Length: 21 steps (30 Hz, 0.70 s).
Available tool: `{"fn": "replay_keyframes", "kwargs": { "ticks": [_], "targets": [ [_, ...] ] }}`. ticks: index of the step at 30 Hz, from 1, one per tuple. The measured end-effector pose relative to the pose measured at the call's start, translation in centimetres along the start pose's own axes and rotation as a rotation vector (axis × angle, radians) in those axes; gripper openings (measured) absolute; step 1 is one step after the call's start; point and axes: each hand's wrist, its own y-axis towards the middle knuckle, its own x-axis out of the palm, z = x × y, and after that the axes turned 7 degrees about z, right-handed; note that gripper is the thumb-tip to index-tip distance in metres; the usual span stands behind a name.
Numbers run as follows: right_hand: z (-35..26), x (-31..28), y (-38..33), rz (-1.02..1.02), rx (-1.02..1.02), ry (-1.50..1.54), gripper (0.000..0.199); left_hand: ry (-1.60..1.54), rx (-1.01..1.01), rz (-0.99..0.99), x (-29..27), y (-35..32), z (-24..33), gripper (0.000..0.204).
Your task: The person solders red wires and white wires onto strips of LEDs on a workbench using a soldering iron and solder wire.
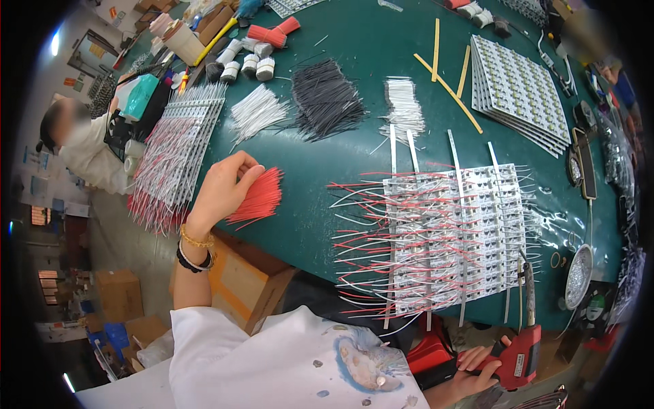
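Observation:
My left hand point(228, 187) is over a pile of short red wires point(262, 198), its thumb and fingers pinched together at the pile's upper edge; what lies between the fingertips is mostly hidden. In my right hand point(480, 361) is a red soldering gun point(516, 361), low at the right. Its long metal tip points up beside the right edge of a white circuit board panel point(443, 238). Red and white wires point(357, 249) stick out in rows from the panel's left side. Several pale strips point(455, 160) lie across the panel.
Black wires point(327, 99) and two white wire piles point(259, 112) lie farther back. A wired panel stack point(180, 150) stands at left, a bare panel stack point(521, 92) at back right. A metal dish point(579, 276) is at right. Another person point(88, 146) sits at far left.

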Motion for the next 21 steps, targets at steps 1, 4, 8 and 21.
{"fn": "replay_keyframes", "kwargs": {
  "ticks": [1, 4, 8, 21],
  "targets": [
    [0.0, 0.1, -0.1, 0.004, 0.011, 0.001, 0.057, 0.078, 0.109, -0.01, -0.1, 0.4, 0.3, 0.014],
    [0.5, -0.3, 0.0, -0.015, 0.0, 0.002, 0.056, 0.011, 0.303, 0.112, 1.7, 3.4, 2.6, 0.012],
    [-0.1, 0.6, 0.3, -0.033, -0.068, -0.06, 0.055, 0.208, 0.521, 0.322, 5.5, 8.1, 5.2, 0.01],
    [0.3, -3.5, 0.8, 0.086, -0.195, -0.259, 0.054, 0.372, 0.174, 0.143, 7.3, 12.4, 6.1, 0.012]
  ]
}}
